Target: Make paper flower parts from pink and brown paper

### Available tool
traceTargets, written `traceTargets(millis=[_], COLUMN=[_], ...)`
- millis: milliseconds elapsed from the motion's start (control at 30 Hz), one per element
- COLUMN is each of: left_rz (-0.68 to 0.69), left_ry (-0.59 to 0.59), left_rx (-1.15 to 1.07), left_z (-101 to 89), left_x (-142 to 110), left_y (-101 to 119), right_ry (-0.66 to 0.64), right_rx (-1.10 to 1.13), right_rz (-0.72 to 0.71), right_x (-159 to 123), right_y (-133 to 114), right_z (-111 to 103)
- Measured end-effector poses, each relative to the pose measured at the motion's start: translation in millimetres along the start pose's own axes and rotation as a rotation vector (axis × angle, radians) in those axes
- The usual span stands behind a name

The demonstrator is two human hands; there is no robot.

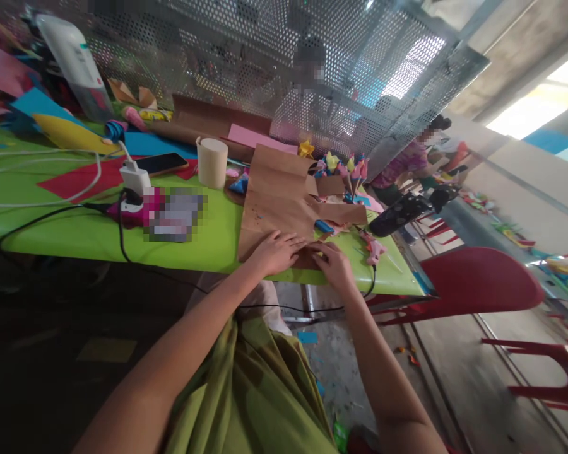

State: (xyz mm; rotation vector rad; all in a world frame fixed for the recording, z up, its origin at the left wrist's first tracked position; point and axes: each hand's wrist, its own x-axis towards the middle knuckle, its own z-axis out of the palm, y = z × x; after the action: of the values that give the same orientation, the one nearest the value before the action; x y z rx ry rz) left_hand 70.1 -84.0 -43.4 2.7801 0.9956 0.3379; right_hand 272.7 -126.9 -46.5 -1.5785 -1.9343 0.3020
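A large sheet of brown paper (277, 195) lies on the green table near its front edge. My left hand (275, 253) rests flat on its lower part, fingers stretched out toward the right. Beside it, my right hand (332, 261) has its thumb and fingers closed at the paper's lower right edge, where a strip of brown paper (307, 258) shows between the two hands. Right of my right hand lies a pink glue gun (373, 249) with a black cord. A small blue roll (325, 226) sits just beyond my hands, near more brown paper pieces.
Paper flowers (348, 167) stand at the back right beside a dark bottle (397, 214). Leftward are a cream paper roll (213, 162), a phone (163, 164), a pink power strip (135, 211) and trailing cables. A red chair (483, 280) stands at right; another person (407, 164) is beyond.
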Motion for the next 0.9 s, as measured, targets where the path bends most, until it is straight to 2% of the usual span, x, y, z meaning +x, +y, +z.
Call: traceTargets(millis=[167, 267, 400, 467, 567, 633, 733, 900], left_rz=[-0.013, -0.073, -0.124, -0.15, -0.162, -0.155, -0.134, -0.103], left_ry=[-0.013, -0.023, 0.152, 0.162, 0.093, 0.045, 0.017, 0.01], left_rx=[-0.057, -0.22, -0.467, -0.414, -0.212, -0.076, 0.039, 0.112], left_z=[0.2, -9.7, -28.3, -32.0, -27.2, -21.1, -15.1, -14.0], left_x=[3.6, 7.6, -0.4, -10.5, -25.2, -31.4, -35.6, -37.1], left_y=[-0.6, -10.0, -35.8, -47.7, -55.6, -54.5, -49.2, -45.0], right_ry=[-0.003, -0.035, -0.041, -0.026, -0.055, -0.075, -0.064, -0.117], right_rx=[-0.084, -0.091, -0.124, -0.121, -0.023, 0.023, -0.022, -0.137], right_rz=[-0.05, -0.049, -0.024, -0.027, -0.05, -0.04, -0.001, 0.039], right_x=[-6.5, -7.8, -5.2, -2.8, 1.5, 4.8, 9.8, 17.2], right_y=[-0.9, 0.1, -5.1, -12.4, -26.2, -33.5, -39.3, -48.1], right_z=[-1.0, -5.3, -7.4, -3.8, 7.9, 17.1, 25.8, 22.2])
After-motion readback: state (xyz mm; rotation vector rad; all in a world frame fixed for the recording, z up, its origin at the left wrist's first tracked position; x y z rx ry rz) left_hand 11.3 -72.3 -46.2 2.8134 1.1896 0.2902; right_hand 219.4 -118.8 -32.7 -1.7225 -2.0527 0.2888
